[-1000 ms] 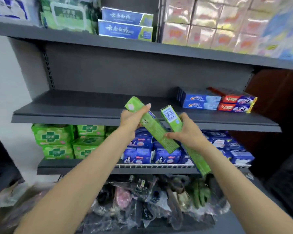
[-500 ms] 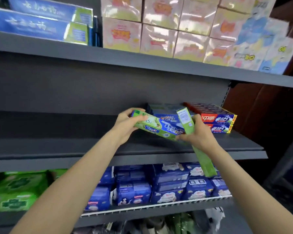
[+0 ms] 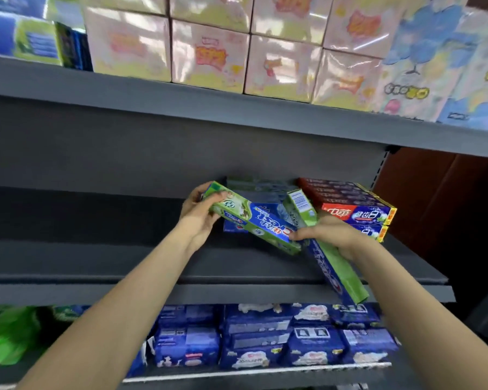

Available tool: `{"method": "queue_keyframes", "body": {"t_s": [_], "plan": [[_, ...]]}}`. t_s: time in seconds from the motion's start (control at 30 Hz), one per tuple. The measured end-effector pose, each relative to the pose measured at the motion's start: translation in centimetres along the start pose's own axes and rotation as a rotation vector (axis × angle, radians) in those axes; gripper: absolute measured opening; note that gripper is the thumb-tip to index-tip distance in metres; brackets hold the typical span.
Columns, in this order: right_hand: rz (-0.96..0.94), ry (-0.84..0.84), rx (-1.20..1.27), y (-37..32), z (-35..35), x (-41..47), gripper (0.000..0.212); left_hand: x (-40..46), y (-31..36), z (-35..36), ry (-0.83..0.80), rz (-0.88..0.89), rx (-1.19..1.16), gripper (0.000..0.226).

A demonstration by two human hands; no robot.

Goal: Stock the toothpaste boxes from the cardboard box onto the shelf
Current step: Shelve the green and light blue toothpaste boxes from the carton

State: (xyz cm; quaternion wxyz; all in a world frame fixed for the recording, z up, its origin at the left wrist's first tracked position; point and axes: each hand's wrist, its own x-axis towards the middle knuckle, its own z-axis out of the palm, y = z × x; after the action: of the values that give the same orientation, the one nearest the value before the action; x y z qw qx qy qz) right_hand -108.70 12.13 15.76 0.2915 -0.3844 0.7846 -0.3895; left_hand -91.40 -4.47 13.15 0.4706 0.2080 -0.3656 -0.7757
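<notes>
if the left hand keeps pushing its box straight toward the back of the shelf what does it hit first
Probably the blue boxes already stacked on the shelf. The left hand holds its green box just in front of them, ahead of the back panel. Depth is hard to judge from this one view.

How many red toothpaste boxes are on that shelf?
2 show: the top red box and the lower red box under it, stacked at the middle shelf's right end. More may hide behind.

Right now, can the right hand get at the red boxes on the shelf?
Probably not without freeing itself first: the right hand sits just in front of the red boxes with nothing between them, but its fingers are curled round a green box, so it would have to put that down.
</notes>
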Motion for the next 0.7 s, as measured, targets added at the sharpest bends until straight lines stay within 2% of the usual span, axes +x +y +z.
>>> {"method": "queue_keyframes", "body": {"t_s": [0.07,0.1,0.17,0.23,0.3,0.37,0.47,0.57,0.7], "plan": [[0.013,0.002,0.108,0.4,-0.6,0.9,0.042,0.1,-0.9,1.4,0.050,-0.014,-0.128,0.022],[0.013,0.008,0.153,0.4,-0.5,1.3,0.038,-0.4,-1.7,2.3,0.017,-0.021,-0.106,0.023],[-0.031,-0.001,0.228,0.5,0.0,1.4,0.021,-1.7,-3.3,4.0,-0.092,-0.035,0.179,0.024],[-0.063,0.022,0.315,0.4,0.6,1.6,0.021,-2.6,-4.4,5.1,-0.162,-0.025,0.451,0.031],[-0.093,0.075,0.369,0.7,0.6,2.0,0.020,-2.2,-4.3,5.0,-0.207,0.022,0.602,0.044],[-0.094,0.128,0.395,1.0,0.2,2.3,0.017,-1.5,-3.5,4.6,-0.252,0.088,0.888,0.056],[-0.090,0.166,0.495,1.1,-0.7,2.5,0.021,-1.0,-2.8,4.7,-0.227,0.168,1.278,0.066],[-0.096,0.234,0.616,1.3,-1.3,2.6,0.018,-0.8,-2.3,5.7,-0.222,0.239,1.634,0.056],[-0.087,0.262,0.785,1.9,-2.0,2.3,0.033,-0.7,-1.9,6.6,-0.242,0.318,1.897,0.051]]}}
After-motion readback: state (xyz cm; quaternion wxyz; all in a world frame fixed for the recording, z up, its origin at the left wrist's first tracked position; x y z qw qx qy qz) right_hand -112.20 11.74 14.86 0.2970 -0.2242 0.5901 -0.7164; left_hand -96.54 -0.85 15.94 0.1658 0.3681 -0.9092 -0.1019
